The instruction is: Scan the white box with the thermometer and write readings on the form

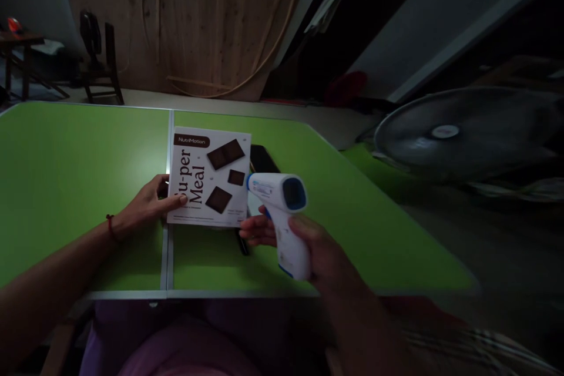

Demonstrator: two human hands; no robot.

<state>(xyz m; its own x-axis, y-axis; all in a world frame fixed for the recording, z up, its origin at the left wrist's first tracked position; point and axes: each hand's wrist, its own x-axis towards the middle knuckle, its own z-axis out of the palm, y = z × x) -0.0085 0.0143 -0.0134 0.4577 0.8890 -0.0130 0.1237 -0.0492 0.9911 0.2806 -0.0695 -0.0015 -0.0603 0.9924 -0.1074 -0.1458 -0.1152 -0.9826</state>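
My left hand (161,197) grips the left edge of a white box (198,182), its thumb on the front and its fingers behind. The box front carries brown lettering, "Meal" among it, and pictures of dark chocolate pieces. In my right hand (312,238) is a white and blue infrared thermometer (291,235), held by its handle. The thermometer's blue nose points left at the right side of the box, very near it; whether they touch I cannot tell. A dark flat object (263,158) on the table shows partly from behind the box.
Both hands are over a green folding table (79,170) with a metal seam down its middle. A large round fan (445,132) stands to the right. Wooden boards (207,17) lean at the back, and a dark chair (101,70) stands far left.
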